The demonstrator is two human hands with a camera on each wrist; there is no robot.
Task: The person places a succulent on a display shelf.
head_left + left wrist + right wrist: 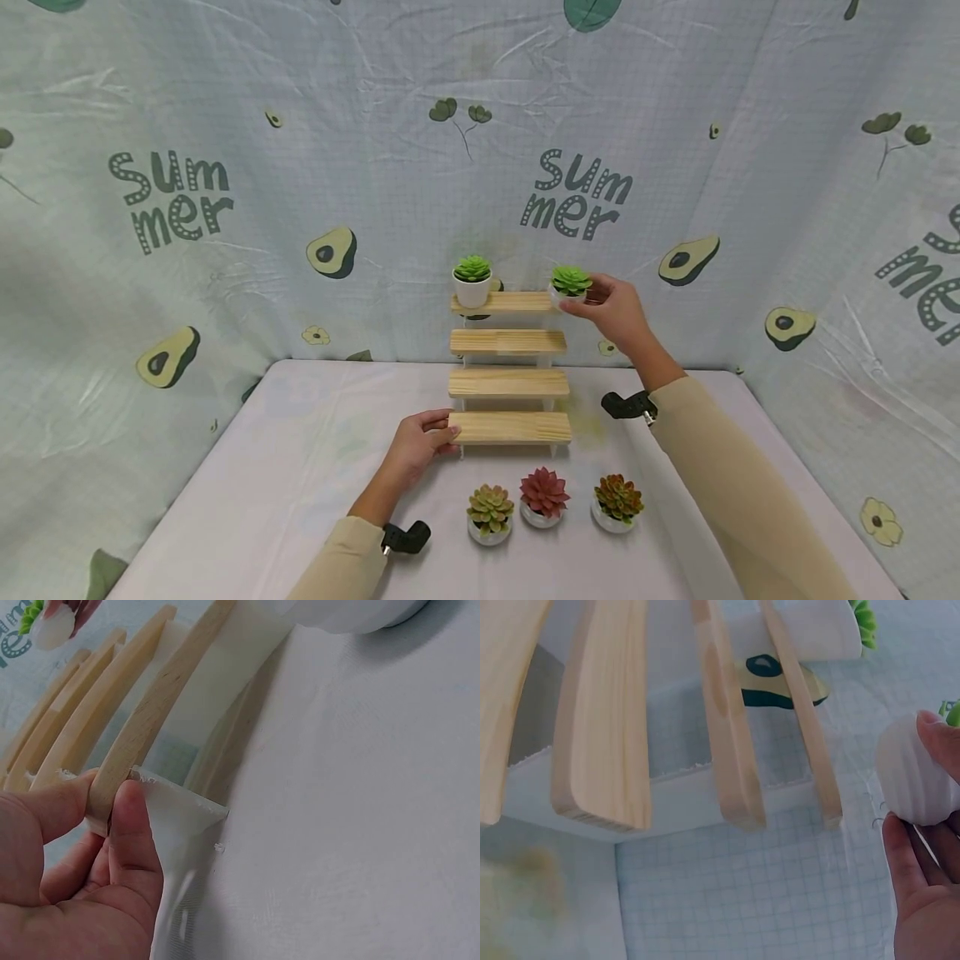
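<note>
A wooden stepped stand (510, 383) with several boards stands at the back of the table. My left hand (416, 450) pinches the left end of its lowest board (142, 724) between thumb and fingers. Over at the top board's right end, my right hand (615, 312) grips a bright green potted succulent (571, 281) by its white pot. In the right wrist view a gap shows between that ribbed pot (911, 776) and the top board (810, 727). Another green succulent in a white pot (472, 290) sits on the top board's left end.
In front of the stand are a yellow-green succulent (491, 510), a red succulent (543, 493) and an orange-green succulent (618, 500), all in white pots. Printed cloth (420, 217) hangs behind the pale table (315, 442) and along both sides.
</note>
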